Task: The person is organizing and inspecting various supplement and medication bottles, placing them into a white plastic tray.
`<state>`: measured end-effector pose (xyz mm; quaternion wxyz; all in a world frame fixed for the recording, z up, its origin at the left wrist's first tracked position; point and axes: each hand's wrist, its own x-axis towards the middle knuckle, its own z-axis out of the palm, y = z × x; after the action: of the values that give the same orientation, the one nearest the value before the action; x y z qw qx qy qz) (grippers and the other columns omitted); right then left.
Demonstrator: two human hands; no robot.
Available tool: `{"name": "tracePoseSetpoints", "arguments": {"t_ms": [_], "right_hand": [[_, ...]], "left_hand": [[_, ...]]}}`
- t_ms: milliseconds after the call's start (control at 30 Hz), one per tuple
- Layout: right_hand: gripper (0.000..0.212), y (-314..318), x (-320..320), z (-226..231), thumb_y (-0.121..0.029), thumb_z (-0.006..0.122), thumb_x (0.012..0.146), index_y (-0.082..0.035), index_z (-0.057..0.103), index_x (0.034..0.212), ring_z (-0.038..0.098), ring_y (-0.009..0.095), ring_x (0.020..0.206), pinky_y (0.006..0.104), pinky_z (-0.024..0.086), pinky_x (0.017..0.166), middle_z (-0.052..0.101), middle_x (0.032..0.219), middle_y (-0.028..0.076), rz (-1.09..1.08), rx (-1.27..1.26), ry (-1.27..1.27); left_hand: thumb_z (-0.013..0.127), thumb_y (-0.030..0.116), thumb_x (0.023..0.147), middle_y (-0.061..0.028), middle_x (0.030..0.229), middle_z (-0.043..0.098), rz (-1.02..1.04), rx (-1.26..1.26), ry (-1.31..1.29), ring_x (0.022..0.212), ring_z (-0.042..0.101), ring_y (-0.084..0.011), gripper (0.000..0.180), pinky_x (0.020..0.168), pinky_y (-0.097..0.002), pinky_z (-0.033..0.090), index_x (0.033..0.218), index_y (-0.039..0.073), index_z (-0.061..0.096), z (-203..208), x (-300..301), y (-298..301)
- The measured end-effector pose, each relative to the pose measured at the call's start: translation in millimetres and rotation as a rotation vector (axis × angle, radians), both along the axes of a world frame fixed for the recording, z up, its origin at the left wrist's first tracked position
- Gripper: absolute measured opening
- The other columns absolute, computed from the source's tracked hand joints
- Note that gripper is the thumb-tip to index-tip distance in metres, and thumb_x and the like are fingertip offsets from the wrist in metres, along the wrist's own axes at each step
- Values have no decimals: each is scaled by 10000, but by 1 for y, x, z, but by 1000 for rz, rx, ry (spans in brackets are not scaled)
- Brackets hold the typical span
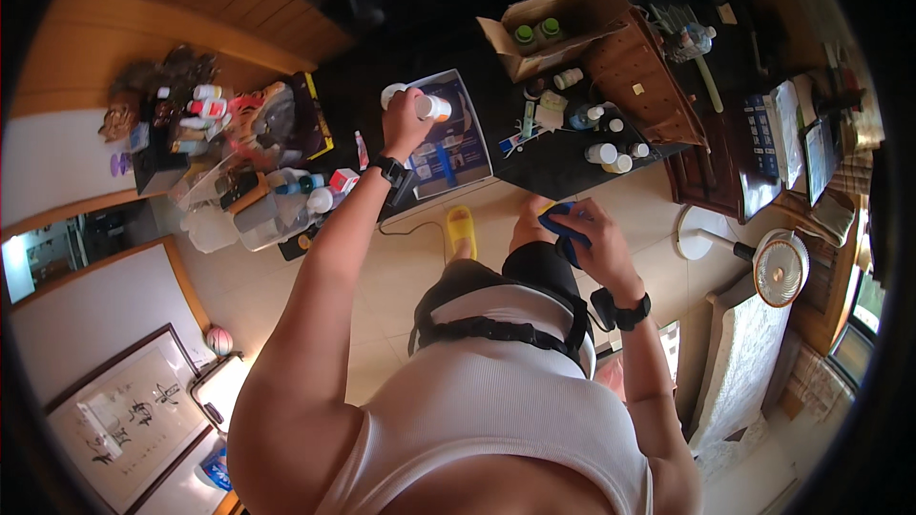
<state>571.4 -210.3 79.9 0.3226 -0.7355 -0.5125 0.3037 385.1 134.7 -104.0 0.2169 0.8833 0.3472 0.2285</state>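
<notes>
My left hand (405, 126) is closed round a white pill bottle (434, 109), tilted over a shallow white-rimmed box (474, 124) with a dark blue inside. A second white round container (391, 93) shows just beyond the hand; whether I touch it, I cannot tell. Lower and to the right, my right hand (601, 240) grips a dark blue cloth (571, 229) near my knee. To the right of the shallow box, several white bottles (600, 154) stand close together on the black table (539, 169).
An opened cardboard box (537, 11) with green-capped bottles stands at the back. Bottles, bags and clear plastic containers (272, 219) crowd the left side. Books (760, 138) and a white fan (780, 270) are at the right. A cable (405, 233) runs across the tiled floor.
</notes>
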Motion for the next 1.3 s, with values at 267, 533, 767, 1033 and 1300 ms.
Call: {"name": "tracePoseSetpoints", "arguments": {"t_ms": [267,533,767,1033,1300], "right_hand": [[489,-18,50,-8,117,595,651,-96,715,1074,592,340,952,379,513,815,582,1026,136,-76,-55,-17],[451,-31,89,-27,48,613,693,-150,717,1084,588,310,950,396,514,814,596,1010,96,-199,-138,-66],[325,-51,105,-86,-308,693,791,-91,724,1031,643,344,783,400,528,701,655,897,126,-387,-355,-148],[725,-27,125,-167,-294,631,849,-157,305,1483,650,373,743,454,534,639,671,891,178,-451,-489,-331],[562,7,126,-233,-288,634,843,-140,449,1353,681,354,751,445,548,617,684,892,175,-481,-599,-405]], "left_hand": [[820,131,616,-66,927,631,100,206,430,923,609,-309,399,745,-491,419,956,186,619,-66,33,48],[753,114,692,-50,967,627,221,312,619,987,586,-288,336,768,-489,412,981,187,598,-69,43,49],[845,323,662,-99,1298,486,322,230,586,1226,453,-322,833,934,-522,386,1373,179,438,-56,36,29],[781,201,727,-139,1332,439,106,195,393,1296,385,-362,660,1044,-549,306,1316,143,489,8,3,-65],[779,116,708,-110,1340,409,52,68,343,1344,330,-378,583,1051,-554,293,1232,125,524,62,-35,-121]]}}
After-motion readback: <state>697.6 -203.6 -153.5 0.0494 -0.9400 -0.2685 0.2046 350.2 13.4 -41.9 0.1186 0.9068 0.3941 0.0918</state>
